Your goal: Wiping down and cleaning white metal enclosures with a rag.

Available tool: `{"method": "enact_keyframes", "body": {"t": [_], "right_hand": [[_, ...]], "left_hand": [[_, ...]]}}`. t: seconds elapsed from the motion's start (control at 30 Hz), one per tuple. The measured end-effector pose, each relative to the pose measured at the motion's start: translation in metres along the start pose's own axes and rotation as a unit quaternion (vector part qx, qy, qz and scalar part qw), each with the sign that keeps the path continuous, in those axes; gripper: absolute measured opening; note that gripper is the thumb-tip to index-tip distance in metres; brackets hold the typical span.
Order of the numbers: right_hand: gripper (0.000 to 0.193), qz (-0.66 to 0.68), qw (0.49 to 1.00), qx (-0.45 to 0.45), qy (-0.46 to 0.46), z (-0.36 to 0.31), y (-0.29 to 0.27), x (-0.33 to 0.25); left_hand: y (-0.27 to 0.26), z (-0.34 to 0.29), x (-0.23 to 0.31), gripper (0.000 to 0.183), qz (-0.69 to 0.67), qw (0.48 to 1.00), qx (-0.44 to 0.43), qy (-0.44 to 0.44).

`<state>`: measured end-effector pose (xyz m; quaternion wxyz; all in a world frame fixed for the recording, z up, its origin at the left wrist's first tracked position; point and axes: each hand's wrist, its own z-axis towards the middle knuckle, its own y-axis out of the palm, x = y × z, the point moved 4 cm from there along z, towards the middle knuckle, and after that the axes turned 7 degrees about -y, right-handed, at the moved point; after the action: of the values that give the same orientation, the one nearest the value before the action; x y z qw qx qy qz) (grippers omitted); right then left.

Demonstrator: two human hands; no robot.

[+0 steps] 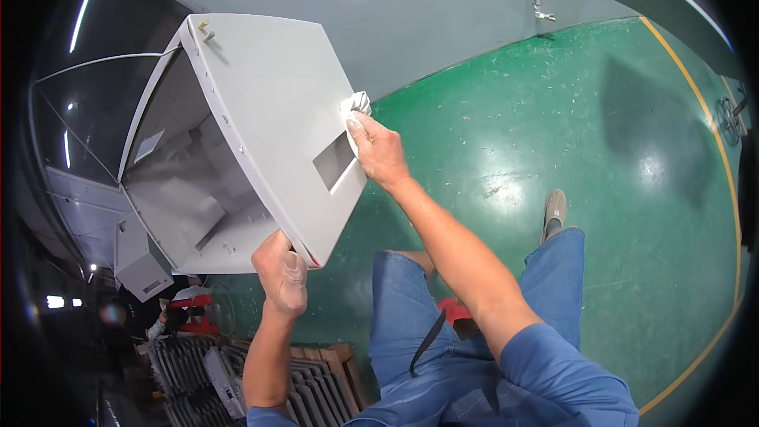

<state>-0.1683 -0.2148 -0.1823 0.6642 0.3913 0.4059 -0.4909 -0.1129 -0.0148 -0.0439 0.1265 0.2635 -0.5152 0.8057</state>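
Note:
A large light-grey box-shaped housing (277, 87) hangs tilted in front of me, its open side facing left. Its side panel has a rectangular cut-out, and two small pegs stick out near its top corner. My left hand (282, 273) is closed around the housing's lower edge. With my right hand (378, 146) I pinch a crumpled white cloth (356, 104) against the panel's right edge, just beside the cut-out. Inside the housing the surfaces are bare grey, with a pale rectangular patch on the far wall.
Several grey slatted parts (186, 368) are stacked at lower left, near a red object (196, 312). Another grey housing (142, 257) appears beyond the open side. A further grey housing (672, 0) is at upper right, above a green floor (490, 261) with a yellow line (715, 130).

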Motion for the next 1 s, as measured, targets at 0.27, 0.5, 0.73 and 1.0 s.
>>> {"method": "enact_keyframes", "body": {"t": [0.27, 0.5, 0.73, 1.0], "right_hand": [[0.029, -0.086, 0.973, -0.029, -0.214, -0.044, 0.004, -0.017], [0.038, -0.256, 0.878, -0.4, -0.065, -0.018, 0.026, -0.02], [0.048, -0.179, 0.793, -0.581, -0.024, 0.002, 0.062, -0.009], [0.038, 0.597, 0.734, -0.157, 0.282, -0.041, -0.008, 0.01]], "left_hand": [[-0.008, 0.001, -0.005, 0.051, -0.021, 0.999, 0.036, -0.016], [-0.021, -0.012, -0.019, 0.045, -0.005, 1.0, 0.003, 0.005], [-0.036, -0.02, -0.043, 0.047, 0.008, 0.998, -0.005, -0.056], [-0.042, -0.023, -0.043, 0.042, 0.014, 0.998, 0.014, -0.059]]}}
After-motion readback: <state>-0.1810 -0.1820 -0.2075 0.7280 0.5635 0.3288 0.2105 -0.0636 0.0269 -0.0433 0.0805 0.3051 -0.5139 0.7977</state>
